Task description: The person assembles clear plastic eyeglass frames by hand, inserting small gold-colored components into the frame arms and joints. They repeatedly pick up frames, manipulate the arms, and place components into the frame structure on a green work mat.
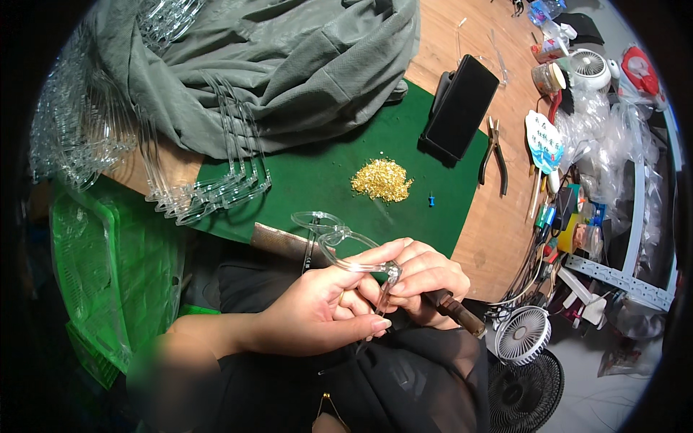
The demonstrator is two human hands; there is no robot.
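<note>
My left hand (325,310) is closed on a clear plastic eyeglass frame (343,234), its thumb and fingers around one temple near the hinge corner. The two rims point away from me, over the table's near edge. My right hand (432,278) is closed against the same corner of the frame. In its palm lies a tool with a dark brown handle (460,315), whose end sticks out toward the lower right; its tip is hidden by the fingers. Beyond the hands, a pile of tiny gold-coloured metal parts (381,180) lies on the green mat (310,173).
A blue push pin (432,199), a black phone (462,105) and black-handled pliers (493,159) lie right of the pile. Several clear frames (216,191) stand at left beside a grey cloth (289,65). Green crates (86,267) sit lower left, fans (523,335) lower right.
</note>
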